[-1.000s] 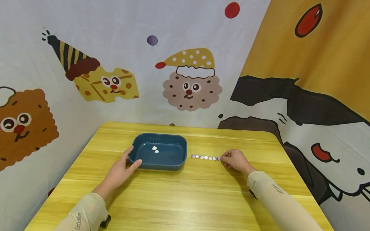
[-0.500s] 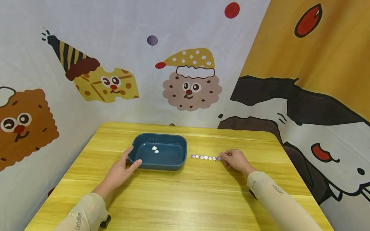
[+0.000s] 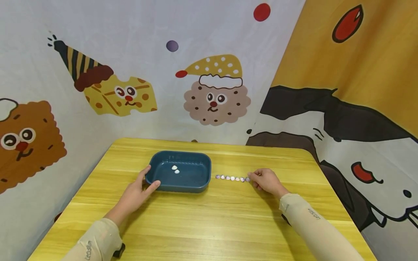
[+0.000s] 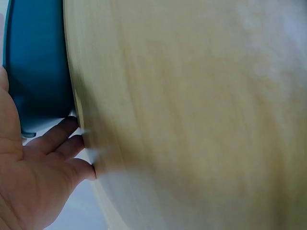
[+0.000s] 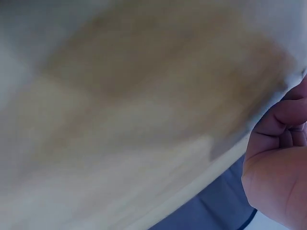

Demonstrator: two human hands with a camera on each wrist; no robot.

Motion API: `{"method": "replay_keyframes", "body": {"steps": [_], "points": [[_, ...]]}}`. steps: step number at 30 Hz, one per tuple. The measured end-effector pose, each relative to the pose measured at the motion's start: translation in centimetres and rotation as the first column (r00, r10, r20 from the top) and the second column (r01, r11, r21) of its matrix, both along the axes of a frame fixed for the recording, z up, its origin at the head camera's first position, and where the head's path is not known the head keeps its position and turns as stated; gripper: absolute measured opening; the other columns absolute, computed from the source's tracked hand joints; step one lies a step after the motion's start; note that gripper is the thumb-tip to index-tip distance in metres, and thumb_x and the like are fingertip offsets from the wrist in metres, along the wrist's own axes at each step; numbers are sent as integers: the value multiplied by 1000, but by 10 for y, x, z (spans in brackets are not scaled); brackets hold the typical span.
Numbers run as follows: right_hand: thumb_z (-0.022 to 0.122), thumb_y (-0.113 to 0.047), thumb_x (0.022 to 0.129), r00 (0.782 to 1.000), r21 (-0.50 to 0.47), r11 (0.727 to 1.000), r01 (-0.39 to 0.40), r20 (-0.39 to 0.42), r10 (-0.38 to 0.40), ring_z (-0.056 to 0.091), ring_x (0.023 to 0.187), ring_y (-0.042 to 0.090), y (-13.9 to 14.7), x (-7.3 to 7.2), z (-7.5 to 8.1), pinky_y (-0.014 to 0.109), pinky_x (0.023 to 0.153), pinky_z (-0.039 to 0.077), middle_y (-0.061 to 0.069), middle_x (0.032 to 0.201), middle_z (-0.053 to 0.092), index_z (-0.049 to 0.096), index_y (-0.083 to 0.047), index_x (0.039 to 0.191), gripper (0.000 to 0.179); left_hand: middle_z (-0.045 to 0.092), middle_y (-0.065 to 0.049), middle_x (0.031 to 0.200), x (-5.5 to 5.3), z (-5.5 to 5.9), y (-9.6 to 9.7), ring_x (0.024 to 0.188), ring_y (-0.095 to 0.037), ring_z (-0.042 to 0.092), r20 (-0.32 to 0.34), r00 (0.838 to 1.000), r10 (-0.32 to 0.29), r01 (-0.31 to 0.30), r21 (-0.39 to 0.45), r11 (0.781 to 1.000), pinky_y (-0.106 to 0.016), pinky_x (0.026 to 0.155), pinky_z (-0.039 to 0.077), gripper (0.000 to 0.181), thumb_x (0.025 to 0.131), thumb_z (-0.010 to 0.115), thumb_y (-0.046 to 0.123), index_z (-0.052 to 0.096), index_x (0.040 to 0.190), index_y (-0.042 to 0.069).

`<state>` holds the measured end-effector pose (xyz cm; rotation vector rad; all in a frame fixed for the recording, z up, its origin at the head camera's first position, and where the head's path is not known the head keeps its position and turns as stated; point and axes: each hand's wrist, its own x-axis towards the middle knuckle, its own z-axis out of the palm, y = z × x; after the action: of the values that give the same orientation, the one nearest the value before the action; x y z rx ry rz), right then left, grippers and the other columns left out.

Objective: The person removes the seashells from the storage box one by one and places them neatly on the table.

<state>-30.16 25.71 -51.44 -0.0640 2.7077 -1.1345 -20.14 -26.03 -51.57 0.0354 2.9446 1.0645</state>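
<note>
Around the near-left corner of a dark blue rectangular tray [image 3: 186,188], my left hand [image 3: 134,195] is spread. Its thumb lies on the front rim and its fingers lie along the left side; in the left wrist view they look fairly straight beside the tray wall [image 4: 38,62]. Two white seashells [image 3: 174,168] lie inside the tray. Right of it, a row of several small white and purple seashells [image 3: 232,178] lies on the table. With thumb and fingertips together, my right hand [image 3: 267,181] pinches at the rightmost seashell [image 3: 248,179]. Its fingertips partly hide the contact.
The wooden table [image 3: 202,224] has a rounded far edge close to a wall hanging [image 3: 163,127] with cartoon prints. A yellow, black and white hanging [image 3: 359,108] covers the right side. Both forearms lie over the near part of the table.
The right hand's fingertips have shifted slightly upward at the end of the row, and more of the last seashell shows. The left hand and the tray have stayed in place.
</note>
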Motion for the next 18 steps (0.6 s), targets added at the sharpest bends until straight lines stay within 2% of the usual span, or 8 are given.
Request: {"method": "replay_keyframes", "body": {"steps": [4, 8, 10, 13, 15, 18], "points": [[63, -46, 108, 1000, -24, 1000, -15, -21, 14, 63, 64, 23, -4, -5, 18, 32, 60, 52, 12, 82, 74, 73, -3, 113, 44, 49, -39, 156, -1, -1, 0, 134, -58, 59, 5, 1000, -3, 3, -2, 1000, -71, 110, 48, 95, 104, 50, 71, 10, 174, 21], [62, -51, 107, 995, -39, 998, -55, -85, 51, 69, 74, 33, -24, -15, 51, 35, 64, 53, 16, 89, 75, 73, -4, 116, 49, 47, -38, 158, -1, -2, -1, 138, -59, 55, 12, 1000, 1, -1, -6, 1000, -73, 111, 46, 95, 104, 49, 71, 8, 174, 22], [64, -52, 106, 991, -43, 996, -79, -115, 74, 72, 77, 33, -40, -19, 68, 35, 64, 54, 14, 89, 76, 73, -7, 114, 47, 47, -38, 158, -1, -2, -1, 138, -59, 55, 12, 1000, 2, -2, -3, 1000, -73, 111, 46, 95, 104, 50, 71, 9, 174, 21], [67, -50, 105, 982, -56, 991, -121, -155, 111, 71, 71, 27, -74, -23, 88, 34, 63, 54, 10, 86, 76, 75, -11, 113, 40, 47, -39, 158, 0, -1, -1, 138, -60, 55, 6, 1000, -3, 3, 0, 1000, -73, 111, 46, 95, 104, 51, 71, 11, 174, 20], [69, -47, 104, 976, -77, 984, -164, -158, 150, 70, 69, 26, -99, -23, 98, 34, 63, 56, 9, 86, 76, 76, -12, 117, 37, 47, -39, 157, 0, -1, 0, 138, -60, 54, 4, 1000, -2, 2, 4, 1000, -73, 111, 46, 95, 104, 51, 70, 12, 174, 19], [71, -43, 103, 967, -99, 969, -226, -141, 211, 71, 71, 30, -139, -22, 105, 33, 63, 57, 7, 86, 76, 76, -14, 120, 33, 47, -39, 157, 0, -1, 0, 139, -60, 54, 5, 1000, -3, 3, 1, 1000, -73, 111, 46, 95, 104, 51, 70, 11, 174, 18]]}}
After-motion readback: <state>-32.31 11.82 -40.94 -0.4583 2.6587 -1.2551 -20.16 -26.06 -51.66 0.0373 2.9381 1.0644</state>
